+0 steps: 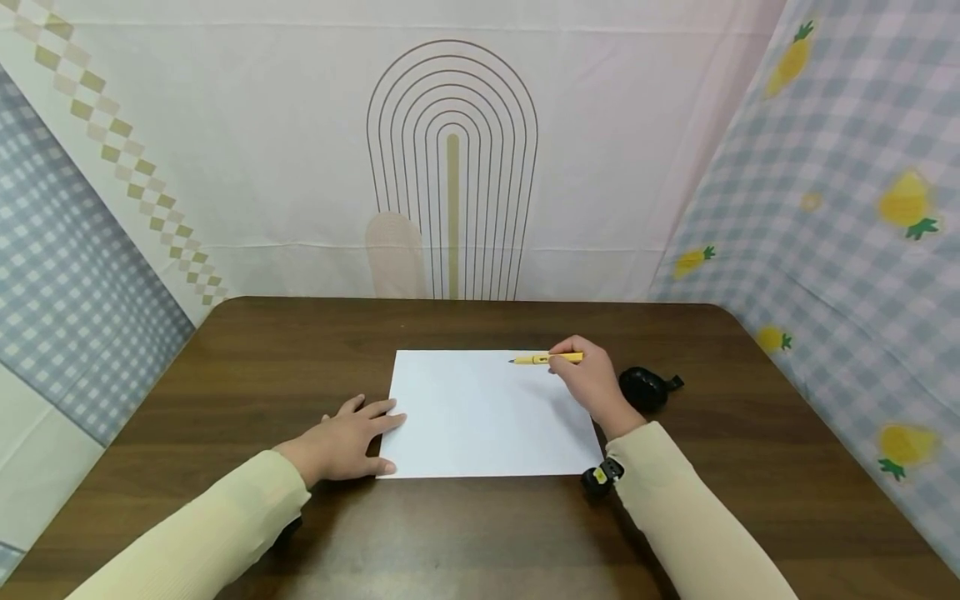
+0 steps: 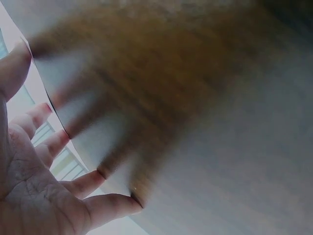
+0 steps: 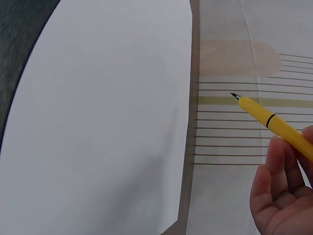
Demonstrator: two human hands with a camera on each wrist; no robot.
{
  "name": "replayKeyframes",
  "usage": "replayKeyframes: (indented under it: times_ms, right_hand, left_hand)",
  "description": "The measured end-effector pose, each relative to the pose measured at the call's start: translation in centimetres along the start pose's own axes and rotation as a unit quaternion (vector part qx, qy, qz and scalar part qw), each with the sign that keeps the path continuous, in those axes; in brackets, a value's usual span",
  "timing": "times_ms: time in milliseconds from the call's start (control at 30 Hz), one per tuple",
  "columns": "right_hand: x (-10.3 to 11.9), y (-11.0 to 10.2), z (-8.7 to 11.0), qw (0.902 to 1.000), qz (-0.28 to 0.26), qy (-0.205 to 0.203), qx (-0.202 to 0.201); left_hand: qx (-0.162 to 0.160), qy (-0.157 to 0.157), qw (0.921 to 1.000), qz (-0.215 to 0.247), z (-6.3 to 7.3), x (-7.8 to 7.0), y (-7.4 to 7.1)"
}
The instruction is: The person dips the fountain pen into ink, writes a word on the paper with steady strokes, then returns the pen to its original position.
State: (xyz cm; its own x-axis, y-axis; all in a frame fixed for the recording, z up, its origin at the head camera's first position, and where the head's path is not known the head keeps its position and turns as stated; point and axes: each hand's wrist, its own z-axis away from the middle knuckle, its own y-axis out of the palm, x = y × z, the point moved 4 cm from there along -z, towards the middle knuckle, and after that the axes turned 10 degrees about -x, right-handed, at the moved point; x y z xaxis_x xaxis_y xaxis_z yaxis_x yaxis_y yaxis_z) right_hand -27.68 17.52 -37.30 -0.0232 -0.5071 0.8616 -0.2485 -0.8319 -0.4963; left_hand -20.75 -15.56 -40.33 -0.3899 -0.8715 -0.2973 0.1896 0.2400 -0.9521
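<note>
A blank white sheet of paper (image 1: pixel 480 425) lies on the brown wooden table (image 1: pixel 480 533). My left hand (image 1: pixel 345 442) rests with spread fingers at the sheet's left edge, the thumb and some fingertips touching the paper. In the left wrist view that hand (image 2: pixel 39 181) has its fingers stretched out. Over the upper right of the sheet, my right hand (image 1: pixel 588 379) pinches a yellow fountain pen (image 1: pixel 531 360) between thumb and fingers. The pen (image 3: pixel 257 111) is uncapped, its dark nib pointing left in the head view. In the right wrist view the nib appears clear of the paper.
A rounded black object with a short strap (image 1: pixel 643 388) sits on the table just right of my right hand. A small black camera (image 1: pixel 600 477) is worn at my right wrist. Behind the table hangs a white cloth with arch lines (image 1: pixel 600 167); checked cloths flank both sides.
</note>
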Motion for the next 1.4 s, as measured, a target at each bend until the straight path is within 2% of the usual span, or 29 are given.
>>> replayKeyframes:
  times_ms: [400,733,1400]
  right_hand:
    - [0.9,1.8,0.3,0.9997,-0.005,-0.018,0.014]
    - [1.0,2.8,0.2,0.9998,0.007,-0.002,0.020]
    - [2.0,5.5,0.0,0.9993,-0.013,-0.018,0.030]
  left_hand:
    - [-0.002,-0.002,1.0000,0.000,-0.1,0.1,0.2]
    - [-0.005,0.000,1.0000,0.002,0.0,0.1,0.1]
    - [-0.002,-0.003,1.0000,-0.001,-0.2,0.2,0.2]
